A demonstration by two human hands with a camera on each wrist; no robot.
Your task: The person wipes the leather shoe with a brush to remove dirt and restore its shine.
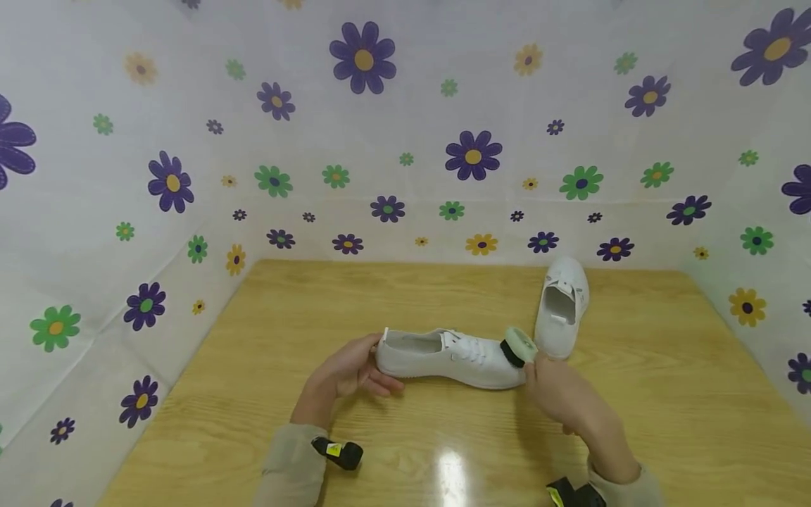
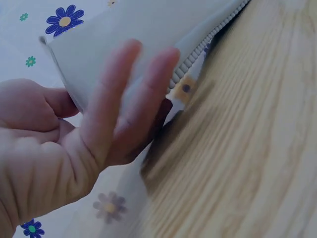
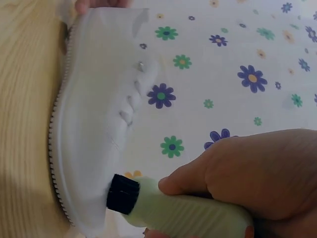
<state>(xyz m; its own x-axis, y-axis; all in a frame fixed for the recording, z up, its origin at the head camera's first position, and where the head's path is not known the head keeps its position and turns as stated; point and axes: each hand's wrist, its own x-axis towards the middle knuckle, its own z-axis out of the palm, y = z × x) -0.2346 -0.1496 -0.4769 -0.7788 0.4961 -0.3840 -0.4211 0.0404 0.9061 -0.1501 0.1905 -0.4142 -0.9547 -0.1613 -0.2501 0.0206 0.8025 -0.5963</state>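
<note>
A white lace-up canvas shoe (image 1: 431, 359) lies lengthwise before me, its toe to the right. At its heel, my left hand (image 1: 356, 367) holds it, thumb behind the heel and fingers along the near side; the left wrist view shows two fingers (image 2: 116, 84) spread near the shoe's side (image 2: 163, 29). My right hand (image 1: 560, 391) grips a pale green shoe brush (image 1: 521, 343) by its handle (image 3: 198, 215). The brush's black bristles (image 3: 123, 193) touch the top of the toe. Part of the right hand's grip is hidden behind the handle.
A second white shoe (image 1: 562, 310) stands at the back right, toe pointing to the wall. The wood-grain table (image 1: 380, 289) is enclosed at the back and sides by white cloth with a flower print (image 1: 418, 127).
</note>
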